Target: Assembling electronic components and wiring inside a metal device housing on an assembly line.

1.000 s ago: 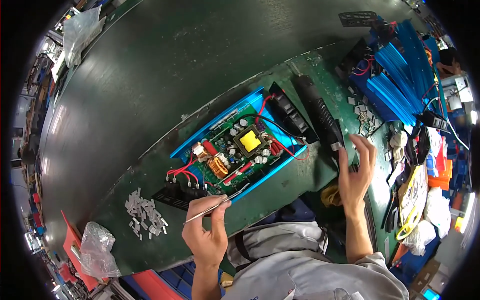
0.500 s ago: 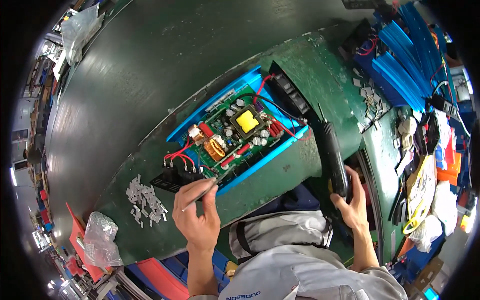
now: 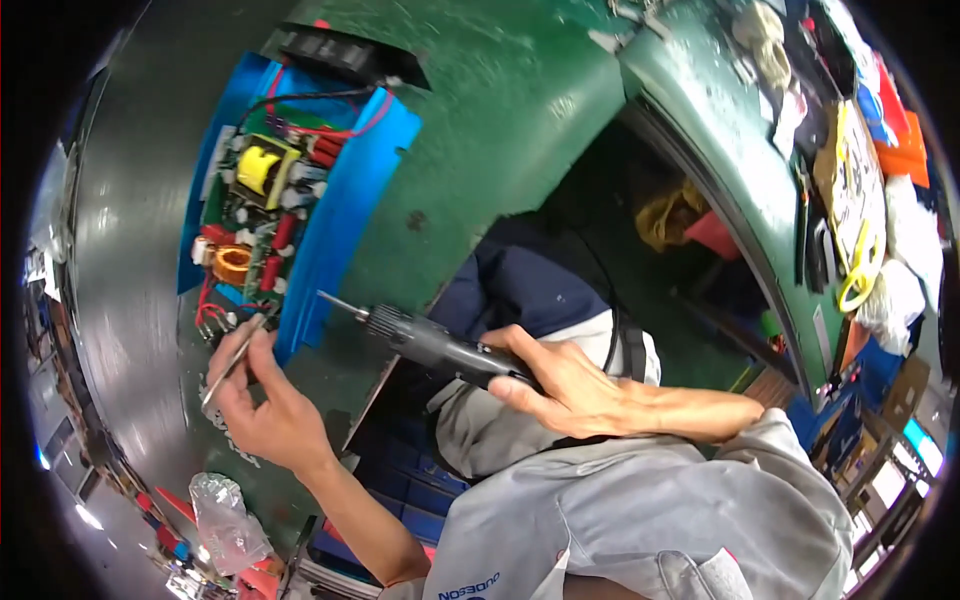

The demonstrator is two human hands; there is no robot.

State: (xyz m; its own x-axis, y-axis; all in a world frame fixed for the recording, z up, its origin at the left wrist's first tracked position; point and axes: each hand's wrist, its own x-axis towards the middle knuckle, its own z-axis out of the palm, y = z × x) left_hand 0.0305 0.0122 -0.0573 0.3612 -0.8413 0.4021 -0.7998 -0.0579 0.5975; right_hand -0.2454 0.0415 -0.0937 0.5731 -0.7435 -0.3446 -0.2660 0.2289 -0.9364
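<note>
My right hand (image 3: 570,385) grips a black electric screwdriver (image 3: 440,345), its thin bit pointing left, apart from the blue metal case. Closed on slim metal tweezers (image 3: 232,365), my left hand (image 3: 268,415) is at the near end of the case. The blue case (image 3: 350,215) holds a green circuit board with a yellow-topped transformer (image 3: 257,170), a copper coil (image 3: 233,263) and red parts. Red wires (image 3: 207,300) run out near my left fingertips. A black end panel (image 3: 350,55) with dark sockets lies at the far end, wired to the board. My fingers partly hide the tweezers' tips.
Small grey-white pieces (image 3: 235,445) lie partly behind my left hand. A clear plastic bag (image 3: 228,525) is at the lower left. To the right are yellow-handled scissors (image 3: 862,270) and black hand tools (image 3: 815,245). A dark gap with a bench edge (image 3: 740,260) separates the green surfaces.
The view has turned, so the case now appears further left and more upright. My right hand has swung the screwdriver from upright toward the left, near the case. The left hand still holds the tweezers.
</note>
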